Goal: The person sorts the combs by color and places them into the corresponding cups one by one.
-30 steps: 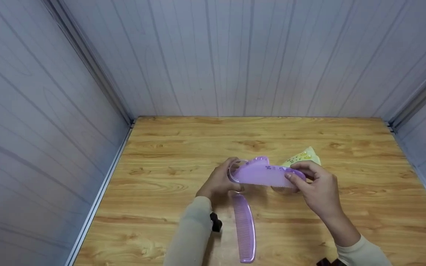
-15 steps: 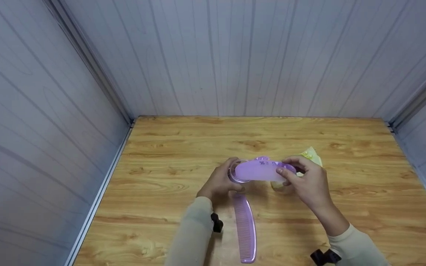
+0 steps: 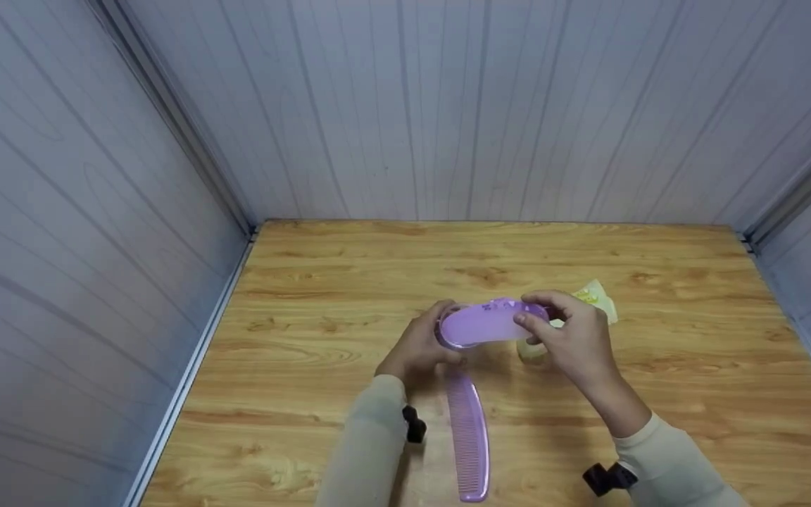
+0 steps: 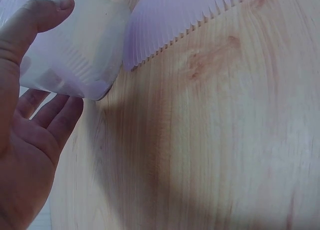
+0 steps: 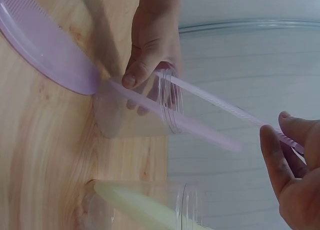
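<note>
My left hand (image 3: 416, 345) grips a clear plastic jar (image 5: 107, 120) round its side, the jar standing on the table. One purple comb (image 5: 215, 136) leans inside it, its end sticking out of the mouth. Between thumb and fingers my right hand (image 3: 578, 345) pinches a second purple comb (image 3: 483, 325) by one end. In the right wrist view this comb slants down, its far end at the jar's mouth beside the left thumb. A third purple comb (image 3: 470, 436) lies flat on the table, its far end close to the jar's base.
Right of the held jar stands another clear jar (image 3: 531, 351), partly behind my right hand. A pale yellow printed piece (image 3: 597, 296) sticks out of it. Pale panel walls (image 3: 441, 113) enclose the wooden table (image 3: 307, 282) at the back and sides.
My right hand has moved left with the pinched comb, bringing its far end to the jar's mouth. The left hand, its jar and the comb on the table have stayed put.
</note>
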Available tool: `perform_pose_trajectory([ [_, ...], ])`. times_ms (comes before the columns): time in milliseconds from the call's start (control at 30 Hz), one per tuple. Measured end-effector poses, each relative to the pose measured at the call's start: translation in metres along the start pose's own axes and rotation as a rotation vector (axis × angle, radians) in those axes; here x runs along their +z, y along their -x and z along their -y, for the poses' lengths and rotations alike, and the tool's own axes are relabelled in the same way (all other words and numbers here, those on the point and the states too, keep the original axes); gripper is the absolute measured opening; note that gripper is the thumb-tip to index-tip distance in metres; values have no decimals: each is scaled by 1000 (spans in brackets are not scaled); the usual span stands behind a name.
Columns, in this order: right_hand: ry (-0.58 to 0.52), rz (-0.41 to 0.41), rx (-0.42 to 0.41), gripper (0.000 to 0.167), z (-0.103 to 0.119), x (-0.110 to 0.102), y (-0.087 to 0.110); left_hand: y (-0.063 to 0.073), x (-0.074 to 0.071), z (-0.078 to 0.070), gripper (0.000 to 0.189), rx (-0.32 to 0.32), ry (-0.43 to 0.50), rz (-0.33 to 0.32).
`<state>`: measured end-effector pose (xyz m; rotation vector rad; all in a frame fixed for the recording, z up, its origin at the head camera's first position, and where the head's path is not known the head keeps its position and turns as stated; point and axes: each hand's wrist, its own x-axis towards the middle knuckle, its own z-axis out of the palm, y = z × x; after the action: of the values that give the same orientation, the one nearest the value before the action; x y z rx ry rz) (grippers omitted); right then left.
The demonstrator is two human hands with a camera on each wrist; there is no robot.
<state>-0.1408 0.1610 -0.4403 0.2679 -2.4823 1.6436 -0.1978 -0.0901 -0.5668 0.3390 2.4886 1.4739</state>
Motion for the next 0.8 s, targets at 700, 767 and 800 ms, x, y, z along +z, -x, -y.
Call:
perform_pose_trajectory([
  [700, 34, 52, -11, 31, -1, 25, -14, 1, 0, 3, 99, 18, 20, -2],
  [767, 38, 66, 3, 32, -1, 27, -16, 1, 0, 3, 98, 24, 18, -1],
  [800, 43, 70, 8, 33, -1, 27, -16, 1, 0, 2, 98, 26, 17, -1],
])
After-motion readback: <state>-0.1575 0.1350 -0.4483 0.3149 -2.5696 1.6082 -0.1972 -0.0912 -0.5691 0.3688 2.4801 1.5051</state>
